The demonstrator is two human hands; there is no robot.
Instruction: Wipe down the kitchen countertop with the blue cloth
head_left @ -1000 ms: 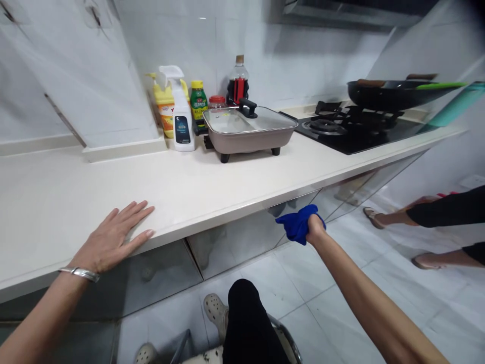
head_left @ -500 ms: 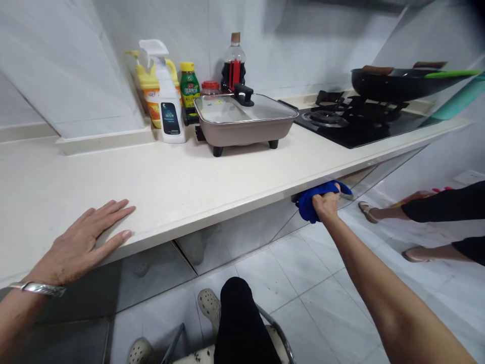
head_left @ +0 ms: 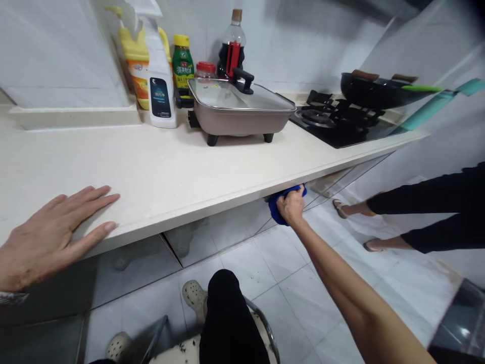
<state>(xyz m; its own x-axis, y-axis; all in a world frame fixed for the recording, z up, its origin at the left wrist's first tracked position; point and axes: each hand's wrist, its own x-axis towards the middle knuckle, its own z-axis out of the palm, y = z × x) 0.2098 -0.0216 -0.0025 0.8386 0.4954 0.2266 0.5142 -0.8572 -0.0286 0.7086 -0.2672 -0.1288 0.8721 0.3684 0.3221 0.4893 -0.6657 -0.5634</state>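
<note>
My left hand (head_left: 62,227) lies flat on the white countertop (head_left: 151,177) near its front edge, fingers stretched out. Gripped in my right hand (head_left: 291,205) is a blue cloth (head_left: 278,208), pressed against the glossy cabinet front (head_left: 223,232) just under the counter's edge. Part of the cloth is hidden behind the fingers and the counter lip. Beyond the hands, an electric pan (head_left: 238,119) with a glass lid stands on the counter.
A white spray bottle (head_left: 161,91), a yellow jug (head_left: 134,60), a green bottle (head_left: 183,63) and a dark-liquid bottle (head_left: 230,50) stand by the wall. A wok (head_left: 373,93) sits on the gas stove (head_left: 333,126). At right stands another person, whose legs (head_left: 424,202) show.
The view has shifted, so most things sit further left in it. My right hand still grips the blue cloth beneath the counter edge. My left hand stays flat on the countertop.
</note>
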